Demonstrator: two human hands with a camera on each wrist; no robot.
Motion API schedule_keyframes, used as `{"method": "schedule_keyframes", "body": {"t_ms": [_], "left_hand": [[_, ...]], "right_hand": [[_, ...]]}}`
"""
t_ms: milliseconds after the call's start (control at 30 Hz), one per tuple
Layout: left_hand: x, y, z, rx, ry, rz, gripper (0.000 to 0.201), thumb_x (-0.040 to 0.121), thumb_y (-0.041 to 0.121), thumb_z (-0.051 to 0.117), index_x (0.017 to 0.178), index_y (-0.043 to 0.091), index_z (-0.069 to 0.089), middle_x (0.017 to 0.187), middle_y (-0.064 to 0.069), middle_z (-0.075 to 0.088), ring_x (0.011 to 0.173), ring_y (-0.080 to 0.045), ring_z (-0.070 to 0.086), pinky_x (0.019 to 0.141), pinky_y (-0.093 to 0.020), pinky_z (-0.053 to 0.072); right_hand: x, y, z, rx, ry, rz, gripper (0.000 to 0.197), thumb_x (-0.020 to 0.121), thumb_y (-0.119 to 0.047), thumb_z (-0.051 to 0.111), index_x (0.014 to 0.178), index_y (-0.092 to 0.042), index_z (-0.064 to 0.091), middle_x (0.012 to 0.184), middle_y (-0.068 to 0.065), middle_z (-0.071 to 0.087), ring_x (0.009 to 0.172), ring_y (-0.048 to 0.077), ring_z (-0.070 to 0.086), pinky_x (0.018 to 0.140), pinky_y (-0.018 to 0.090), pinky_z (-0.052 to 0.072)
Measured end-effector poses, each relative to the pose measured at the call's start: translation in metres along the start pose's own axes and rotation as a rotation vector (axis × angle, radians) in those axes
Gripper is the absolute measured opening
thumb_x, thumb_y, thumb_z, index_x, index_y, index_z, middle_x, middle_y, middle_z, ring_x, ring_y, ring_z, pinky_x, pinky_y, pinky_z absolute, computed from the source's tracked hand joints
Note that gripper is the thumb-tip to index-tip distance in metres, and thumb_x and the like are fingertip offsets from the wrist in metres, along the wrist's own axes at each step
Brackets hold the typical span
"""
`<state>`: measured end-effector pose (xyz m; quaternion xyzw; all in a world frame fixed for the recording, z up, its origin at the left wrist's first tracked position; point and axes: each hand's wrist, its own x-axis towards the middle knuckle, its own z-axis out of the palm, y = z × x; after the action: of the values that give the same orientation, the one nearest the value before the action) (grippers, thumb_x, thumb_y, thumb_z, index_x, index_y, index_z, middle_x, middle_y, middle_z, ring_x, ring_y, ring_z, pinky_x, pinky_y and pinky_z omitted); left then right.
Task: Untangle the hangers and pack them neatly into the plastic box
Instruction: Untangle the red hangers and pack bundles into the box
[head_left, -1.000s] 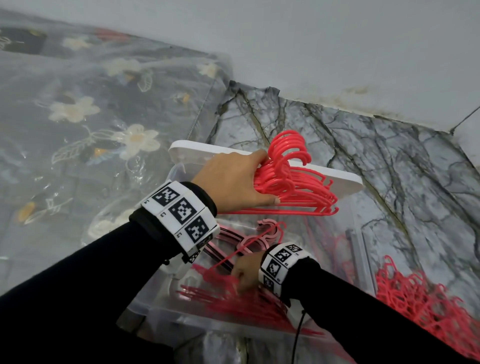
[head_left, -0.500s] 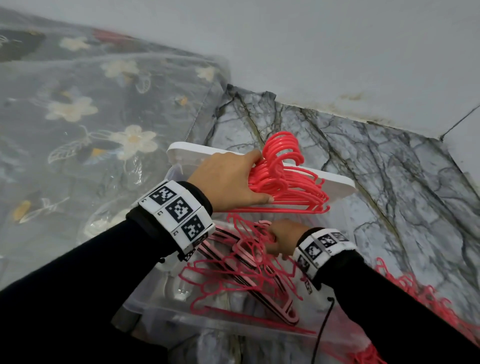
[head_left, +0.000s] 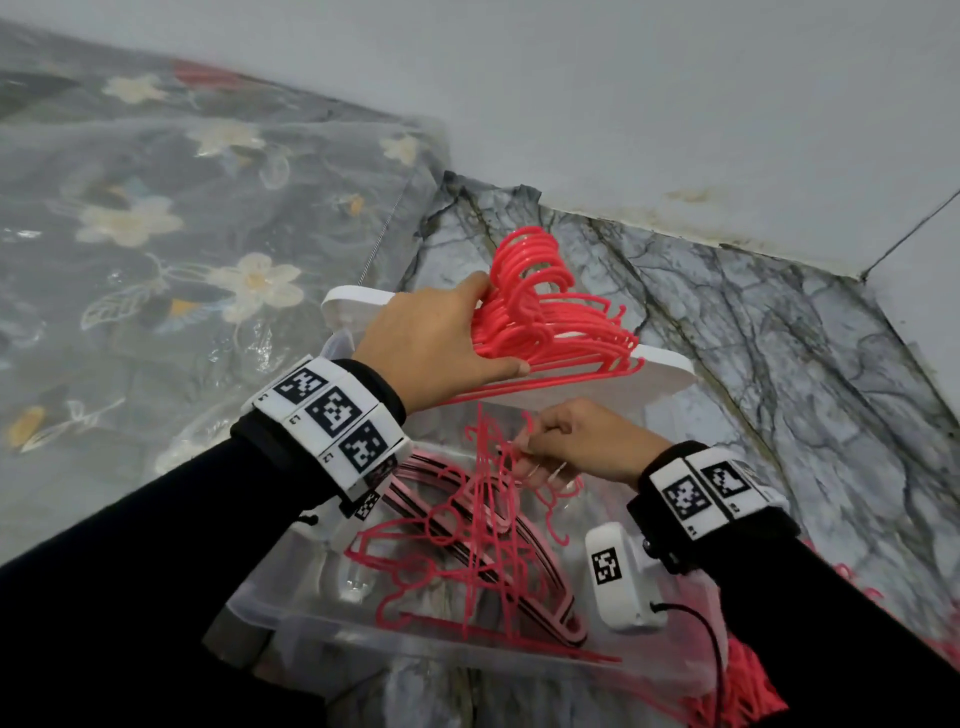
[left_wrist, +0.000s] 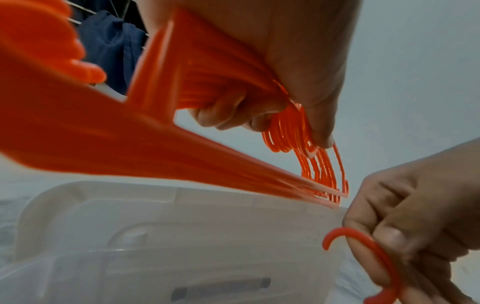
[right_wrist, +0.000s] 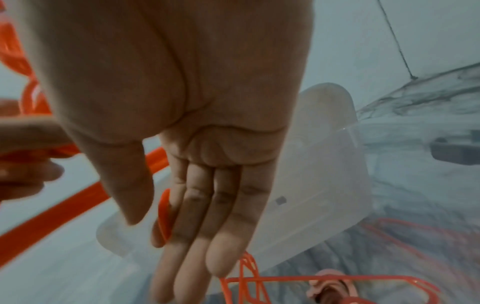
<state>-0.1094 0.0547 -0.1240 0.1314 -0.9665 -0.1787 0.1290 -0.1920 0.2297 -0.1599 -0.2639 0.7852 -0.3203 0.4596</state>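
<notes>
1. A stacked bundle of thin red plastic hangers (head_left: 550, 332) is gripped by the left hand (head_left: 431, 345) above the far edge of the clear plastic box (head_left: 291, 618), the thumb lying along the bundle's lower bars and the fingers (left_wrist: 215, 115) curled beneath it.
2. A single red plastic hanger (head_left: 488, 499) is pinched at its hook by the right hand (head_left: 582, 447), just below the bundle; its frame hangs down into the box.
3. In the right wrist view, the remaining fingers (right_wrist: 221, 226) of that hand are seen held straight and close together, the hook caught between thumb and forefinger.
4. A set of pale pink hangers with black edging (head_left: 498, 561) is seen lying inside the box, with more red hangers tangled on top.
5. The box's white lid (head_left: 670, 371) is seen standing behind the box, beneath the bundle.
6. A loose pile of red hangers (head_left: 748, 696) is visible on the marbled grey floor (head_left: 779, 364) at the right of the box.
7. A floral grey sheet under clear plastic (head_left: 182, 234) is seen at the left.
</notes>
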Motion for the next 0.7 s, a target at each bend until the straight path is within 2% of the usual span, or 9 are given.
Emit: {"method": "schedule_keyframes", "body": {"t_ms": [100,200,300,400,467,500,567,600,700], "left_hand": [[0.002,0.000,-0.002,-0.039,0.052,-0.049,0.079,0.064,0.074,0.064,0.122,0.023,0.049,0.099,-0.001,0.070,0.091,-0.027,0.065,0.077,-0.040,0.050],[0.002,-0.001,-0.004,-0.118,0.084,-0.077,0.081,0.058,0.076,0.067,0.118,0.023,0.049,0.094,0.000,0.070,0.088,-0.025,0.065,0.076,-0.039,0.051],[0.002,-0.001,-0.005,-0.192,0.106,-0.109,0.091,0.049,0.082,0.064,0.120,0.027,0.050,0.100,0.003,0.069,0.091,-0.022,0.064,0.077,-0.033,0.049],[0.001,-0.001,-0.005,-0.230,0.128,-0.115,0.099,0.043,0.088,0.053,0.122,0.028,0.050,0.103,0.005,0.067,0.092,-0.021,0.064,0.076,-0.030,0.045],[0.000,-0.002,-0.007,-0.225,0.126,-0.106,0.098,0.045,0.090,0.051,0.122,0.029,0.050,0.101,0.007,0.066,0.090,-0.020,0.064,0.077,-0.032,0.048],[0.000,-0.004,-0.008,-0.216,0.129,-0.105,0.097,0.046,0.090,0.051,0.121,0.029,0.050,0.099,0.007,0.066,0.089,-0.021,0.065,0.077,-0.033,0.049],[0.000,-0.006,-0.011,-0.207,0.148,-0.110,0.094,0.048,0.091,0.051,0.120,0.030,0.050,0.099,0.008,0.065,0.090,-0.022,0.065,0.076,-0.032,0.047],[0.000,-0.007,-0.013,-0.203,0.158,-0.111,0.094,0.048,0.092,0.052,0.119,0.031,0.050,0.100,0.008,0.065,0.091,-0.022,0.065,0.076,-0.031,0.047],[0.000,-0.009,-0.018,-0.198,0.165,-0.101,0.094,0.048,0.092,0.052,0.119,0.030,0.051,0.095,0.011,0.062,0.083,-0.014,0.061,0.071,-0.029,0.043]], "right_hand": [[-0.011,-0.003,-0.004,0.117,-0.011,-0.066,0.017,0.096,-0.002,0.047,0.106,0.007,0.057,0.083,0.010,0.068,0.059,0.008,0.064,0.053,0.017,0.049],[-0.022,-0.009,-0.003,0.188,0.097,-0.163,0.010,0.094,-0.004,0.052,0.091,-0.005,0.061,0.078,0.011,0.067,0.054,0.008,0.060,0.050,0.016,0.045],[-0.024,-0.011,0.000,0.140,0.246,-0.245,0.016,0.090,-0.010,0.060,0.075,-0.014,0.063,0.075,0.024,0.060,0.059,0.024,0.051,0.049,0.021,0.042],[-0.021,-0.012,0.003,0.171,0.350,-0.310,0.012,0.089,-0.013,0.063,0.079,-0.007,0.065,0.072,0.025,0.057,0.064,0.026,0.047,0.052,0.027,0.040],[-0.020,-0.016,0.002,0.186,0.439,-0.402,0.012,0.088,-0.011,0.063,0.082,0.000,0.066,0.068,0.015,0.058,0.063,0.022,0.049,0.055,0.026,0.042],[-0.021,-0.018,0.001,0.181,0.481,-0.459,0.011,0.087,-0.010,0.064,0.081,-0.001,0.067,0.067,0.008,0.058,0.063,0.018,0.051,0.057,0.028,0.044],[-0.024,-0.025,0.000,0.173,0.543,-0.551,0.009,0.086,-0.010,0.066,0.078,-0.007,0.067,0.068,0.003,0.060,0.063,0.014,0.053,0.064,0.039,0.049],[-0.025,-0.028,-0.001,0.166,0.562,-0.586,0.010,0.086,-0.010,0.067,0.076,-0.012,0.066,0.069,-0.001,0.061,0.064,0.012,0.055,0.066,0.040,0.050],[-0.027,-0.031,-0.002,0.122,0.563,-0.671,0.016,0.083,-0.011,0.070,0.075,-0.022,0.062,0.073,-0.009,0.061,0.069,0.007,0.058,0.068,0.031,0.051]]}}
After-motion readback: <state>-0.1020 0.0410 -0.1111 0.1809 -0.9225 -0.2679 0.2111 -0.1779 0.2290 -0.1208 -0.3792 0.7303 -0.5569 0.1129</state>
